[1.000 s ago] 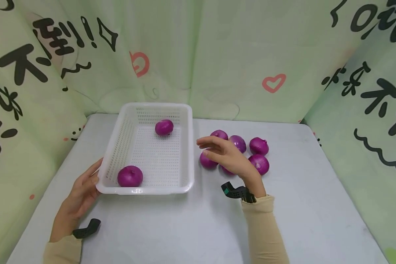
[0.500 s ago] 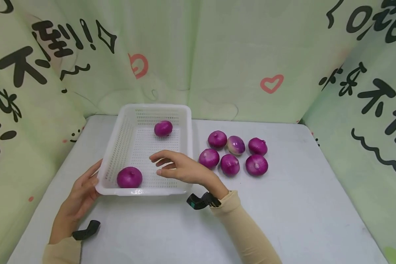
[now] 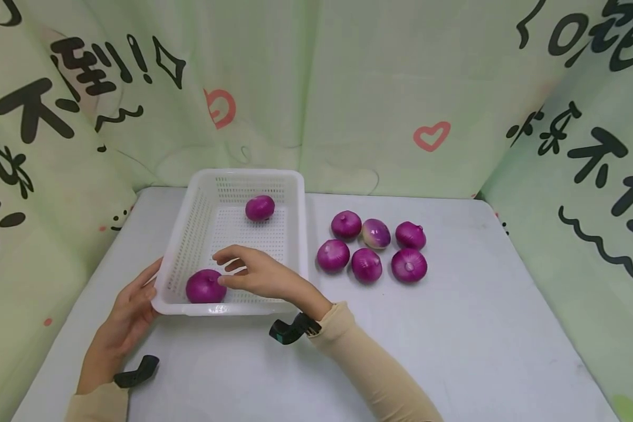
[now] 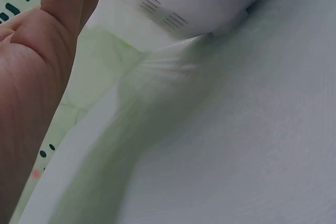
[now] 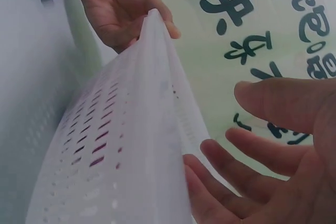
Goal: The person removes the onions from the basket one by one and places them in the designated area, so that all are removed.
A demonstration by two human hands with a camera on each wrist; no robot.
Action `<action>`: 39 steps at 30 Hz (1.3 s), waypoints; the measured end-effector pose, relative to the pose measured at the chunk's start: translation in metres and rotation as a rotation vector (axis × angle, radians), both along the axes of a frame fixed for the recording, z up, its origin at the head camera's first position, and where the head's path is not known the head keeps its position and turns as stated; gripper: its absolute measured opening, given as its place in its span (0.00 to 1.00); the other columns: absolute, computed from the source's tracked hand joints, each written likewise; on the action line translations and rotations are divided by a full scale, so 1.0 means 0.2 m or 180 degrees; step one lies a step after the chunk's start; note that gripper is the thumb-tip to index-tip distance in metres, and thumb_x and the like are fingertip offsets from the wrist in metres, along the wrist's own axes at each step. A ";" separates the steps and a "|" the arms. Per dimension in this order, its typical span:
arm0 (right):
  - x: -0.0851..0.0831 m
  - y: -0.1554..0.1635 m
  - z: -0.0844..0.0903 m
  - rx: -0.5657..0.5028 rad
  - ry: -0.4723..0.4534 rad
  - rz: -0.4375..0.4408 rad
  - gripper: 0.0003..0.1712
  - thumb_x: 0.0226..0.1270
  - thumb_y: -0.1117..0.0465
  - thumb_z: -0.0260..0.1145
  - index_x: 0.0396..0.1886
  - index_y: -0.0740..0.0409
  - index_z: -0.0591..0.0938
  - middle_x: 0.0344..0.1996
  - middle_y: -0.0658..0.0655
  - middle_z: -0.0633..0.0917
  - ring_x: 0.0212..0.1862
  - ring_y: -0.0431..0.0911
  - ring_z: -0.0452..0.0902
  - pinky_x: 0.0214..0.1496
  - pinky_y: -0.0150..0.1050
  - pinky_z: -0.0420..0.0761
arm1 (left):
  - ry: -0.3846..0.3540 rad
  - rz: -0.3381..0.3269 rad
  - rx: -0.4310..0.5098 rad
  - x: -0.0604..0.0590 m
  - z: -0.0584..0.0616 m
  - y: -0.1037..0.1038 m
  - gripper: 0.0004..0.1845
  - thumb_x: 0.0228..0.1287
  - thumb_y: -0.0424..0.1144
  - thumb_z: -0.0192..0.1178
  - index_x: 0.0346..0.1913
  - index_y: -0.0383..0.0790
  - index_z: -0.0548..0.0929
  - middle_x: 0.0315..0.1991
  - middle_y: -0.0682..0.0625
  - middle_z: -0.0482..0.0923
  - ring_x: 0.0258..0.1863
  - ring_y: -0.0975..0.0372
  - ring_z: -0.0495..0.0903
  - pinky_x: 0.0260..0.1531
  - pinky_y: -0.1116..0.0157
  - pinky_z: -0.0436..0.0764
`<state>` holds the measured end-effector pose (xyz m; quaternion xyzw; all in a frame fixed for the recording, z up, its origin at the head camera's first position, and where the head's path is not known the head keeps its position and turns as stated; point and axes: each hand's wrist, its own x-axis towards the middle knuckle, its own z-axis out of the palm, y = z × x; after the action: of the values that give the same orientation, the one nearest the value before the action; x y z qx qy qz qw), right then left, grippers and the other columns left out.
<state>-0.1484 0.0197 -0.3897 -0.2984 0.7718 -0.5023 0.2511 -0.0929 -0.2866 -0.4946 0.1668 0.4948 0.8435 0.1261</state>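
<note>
A white perforated plastic basket (image 3: pixel 302 234) stands on the table with two red onions in it, a big one (image 3: pixel 201 287) at its near left corner and another (image 3: pixel 259 208) towards the back. My left hand (image 3: pixel 129 313) holds the basket's left side near that corner; the right wrist view also shows this hand (image 5: pixel 123 14) at the rim. Above the basket, my right hand (image 3: pixel 258 274) reaches in from the right, fingers loosely bent and nothing in its grasp. Its thumb tip overlaps the big onion's right edge in the head view.
Several red onions (image 3: pixel 366 266) sit in a cluster on the table right of the basket, one partly pale (image 3: pixel 375 234). The white table (image 3: pixel 453 328) is bounded at the back and sides by a green printed curtain (image 3: pixel 358 117).
My right hand has moved left from above the onion cluster, across the basket's right rim, to the big onion inside. The left hand stays at the basket.
</note>
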 end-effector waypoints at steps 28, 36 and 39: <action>0.01 -0.24 -0.13 0.1319 0.0103 -0.0236 0.44 0.69 0.43 0.72 0.75 0.62 0.70 0.62 0.56 0.85 0.58 0.40 0.81 0.62 0.31 0.80 | -0.0007 0.0038 -0.0018 -0.01 -0.01 0.00 0.31 0.81 0.27 0.35 0.80 0.50 0.64 0.73 0.54 0.75 0.64 0.65 0.82 0.56 0.67 0.85; 0.01 -0.28 -0.13 0.1476 0.0216 -0.0172 0.48 0.69 0.46 0.72 0.82 0.57 0.62 0.76 0.54 0.74 0.74 0.45 0.72 0.71 0.37 0.77 | 0.0061 0.0015 -0.0030 0.00 -0.02 0.00 0.31 0.81 0.27 0.35 0.81 0.50 0.63 0.74 0.54 0.75 0.64 0.65 0.81 0.55 0.67 0.86; 0.01 -0.30 -0.13 0.1620 0.0323 -0.0186 0.47 0.68 0.45 0.73 0.81 0.55 0.65 0.74 0.53 0.76 0.70 0.44 0.75 0.67 0.36 0.79 | 0.0057 -0.0015 -0.0019 0.00 -0.02 -0.01 0.31 0.81 0.27 0.35 0.81 0.50 0.63 0.74 0.54 0.74 0.65 0.65 0.81 0.55 0.67 0.86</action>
<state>-0.1458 -0.0395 -0.4161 -0.2279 0.8932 -0.2834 0.2644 -0.0936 -0.2880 -0.4989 0.1752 0.4981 0.8401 0.1241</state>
